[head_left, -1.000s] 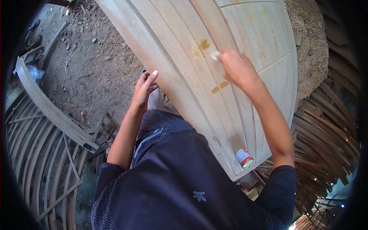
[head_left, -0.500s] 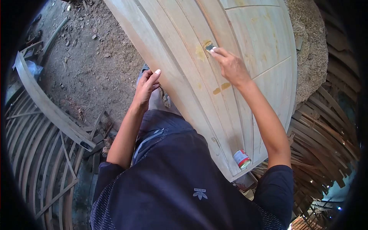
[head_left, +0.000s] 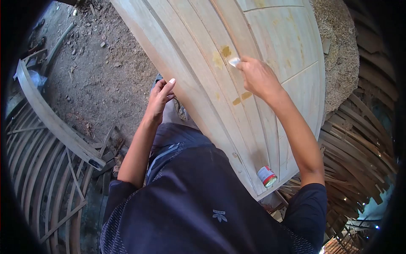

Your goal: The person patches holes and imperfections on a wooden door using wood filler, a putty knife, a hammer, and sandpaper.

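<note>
A pale wooden panel (head_left: 190, 80) with long grooves lies in front of me. My right hand (head_left: 260, 78) grips a small flat scraper (head_left: 234, 62), its blade bright and slightly blurred. Just above the blade is a dark yellow-brown patch (head_left: 226, 51) on the wood, with a paler smear to its left. Two more brown marks (head_left: 241, 98) show lower down. My left hand (head_left: 160, 95) is at the panel's left edge, thumb and fingers apart, holding nothing. On the panel's near end rests a small red and white can (head_left: 267, 176).
Curved wooden strips (head_left: 46, 169) are piled at the lower left, beside a thick curved beam (head_left: 55, 118). More thin strips (head_left: 351, 148) lie at the right, below a heap of shavings (head_left: 336, 55). Bare ground (head_left: 105, 72) with debris is at the upper left.
My right hand has moved slightly down and right, away from the brown patch, and the scraper has tilted from dark to bright. The patch now looks fuller and darker. My left hand stays nearly still.
</note>
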### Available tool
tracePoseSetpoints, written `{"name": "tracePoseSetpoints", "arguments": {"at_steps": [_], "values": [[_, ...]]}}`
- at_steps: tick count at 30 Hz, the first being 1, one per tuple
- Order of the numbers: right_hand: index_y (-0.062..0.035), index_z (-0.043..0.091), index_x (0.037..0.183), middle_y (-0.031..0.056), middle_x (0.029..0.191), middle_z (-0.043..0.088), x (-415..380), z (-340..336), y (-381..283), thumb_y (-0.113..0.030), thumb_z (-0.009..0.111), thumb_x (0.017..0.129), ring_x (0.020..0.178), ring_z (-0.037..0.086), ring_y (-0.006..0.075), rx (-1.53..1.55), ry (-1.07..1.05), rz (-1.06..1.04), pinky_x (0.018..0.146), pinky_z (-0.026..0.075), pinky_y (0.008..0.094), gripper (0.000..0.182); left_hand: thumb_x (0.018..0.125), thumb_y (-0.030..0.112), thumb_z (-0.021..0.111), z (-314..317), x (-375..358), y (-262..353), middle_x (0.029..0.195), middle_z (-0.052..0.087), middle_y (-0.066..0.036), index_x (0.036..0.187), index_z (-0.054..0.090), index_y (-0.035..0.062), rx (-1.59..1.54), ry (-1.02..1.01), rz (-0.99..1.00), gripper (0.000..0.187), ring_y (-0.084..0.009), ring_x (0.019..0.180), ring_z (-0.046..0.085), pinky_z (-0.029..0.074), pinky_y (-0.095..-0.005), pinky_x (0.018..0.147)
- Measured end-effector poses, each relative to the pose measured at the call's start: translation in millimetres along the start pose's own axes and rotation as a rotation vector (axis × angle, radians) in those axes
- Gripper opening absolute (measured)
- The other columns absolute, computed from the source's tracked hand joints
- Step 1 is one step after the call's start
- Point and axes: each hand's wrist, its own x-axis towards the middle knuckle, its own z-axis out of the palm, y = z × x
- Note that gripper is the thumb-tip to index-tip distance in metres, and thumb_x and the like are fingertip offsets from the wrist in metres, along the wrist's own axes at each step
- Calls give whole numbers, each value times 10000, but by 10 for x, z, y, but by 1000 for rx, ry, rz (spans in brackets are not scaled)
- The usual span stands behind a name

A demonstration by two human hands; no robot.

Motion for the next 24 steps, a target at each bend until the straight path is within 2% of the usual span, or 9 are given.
{"name": "tracePoseSetpoints", "arguments": {"at_steps": [2, 6, 7, 9, 12, 15, 18, 22, 24], "values": [[6, 727, 1084, 147, 1111, 694, 35, 108, 66, 44, 580, 896, 960, 695, 378, 76, 129, -51, 876, 569, 466, 242, 979, 494, 636, 4, -22, -26, 1163, 651, -37, 1308, 561, 52, 4, 24, -10, 556, -140, 1071, 597, 439, -324, 995], [-4, 713, 1062, 163, 1084, 681, 92, 536, 126, 85, 577, 818, 989, 695, 355, 233, 420, -145, 848, 576, 469, 293, 915, 536, 702, -20, 4, -26, 1167, 624, -49, 1340, 542, 17, -3, 11, -18, 689, -125, 1023, 569, 438, -318, 958], [-4, 713, 1062, 163, 1084, 681, 25, 558, 182, 85, 577, 818, 989, 695, 355, 237, 415, -143, 848, 576, 469, 293, 914, 538, 701, -13, -7, -29, 1164, 623, -45, 1338, 543, 18, 0, 14, -17, 689, -125, 1016, 567, 437, -318, 960], [-1, 720, 1131, 150, 1121, 693, -39, 158, 90, -6, 620, 907, 974, 692, 377, -12, -59, 18, 864, 564, 474, 245, 914, 540, 699, -9, -9, -29, 1160, 622, -41, 1336, 544, 19, -2, 20, -6, 689, -124, 1009, 565, 435, -318, 961], [8, 730, 1100, 164, 1121, 688, 70, -63, -26, 12, 608, 881, 981, 688, 382, 112, 158, 46, 864, 561, 476, 251, 915, 537, 703, 15, -21, -9, 1164, 620, -44, 1335, 544, 18, 5, 2, -21, 686, -125, 1015, 568, 439, -316, 956], [11, 735, 1079, 189, 1125, 680, 297, 220, -86, 31, 601, 864, 992, 682, 390, 201, 250, 94, 868, 559, 475, 254, 919, 531, 705, 27, -37, 15, 1168, 623, -50, 1331, 545, 20, -13, 19, -5, 676, -128, 1028, 573, 442, -319, 956], [11, 732, 1077, 170, 1139, 679, 131, 294, -174, 49, 587, 865, 991, 682, 388, 73, 21, 106, 870, 561, 471, 259, 925, 525, 704, 1, -29, -5, 1175, 629, -55, 1330, 546, 21, -19, 9, -13, 665, -133, 1038, 580, 441, -325, 964], [16, 734, 1057, 160, 1140, 679, 101, 48, 43, 67, 581, 857, 988, 687, 385, -10, -25, -10, 872, 565, 463, 257, 934, 513, 698, 26, -15, 18, 1169, 629, -49, 1324, 553, 20, -19, 10, -3, 645, -133, 1026, 581, 446, -317, 950], [29, 721, 1088, 157, 1156, 680, 152, 168, 80, 102, 554, 839, 994, 689, 383, 189, 272, -129, 880, 566, 459, 308, 935, 512, 697, 12, -30, -13, 1168, 627, -49, 1322, 556, 20, -27, 22, -7, 641, -132, 1024, 580, 447, -312, 943]]}}
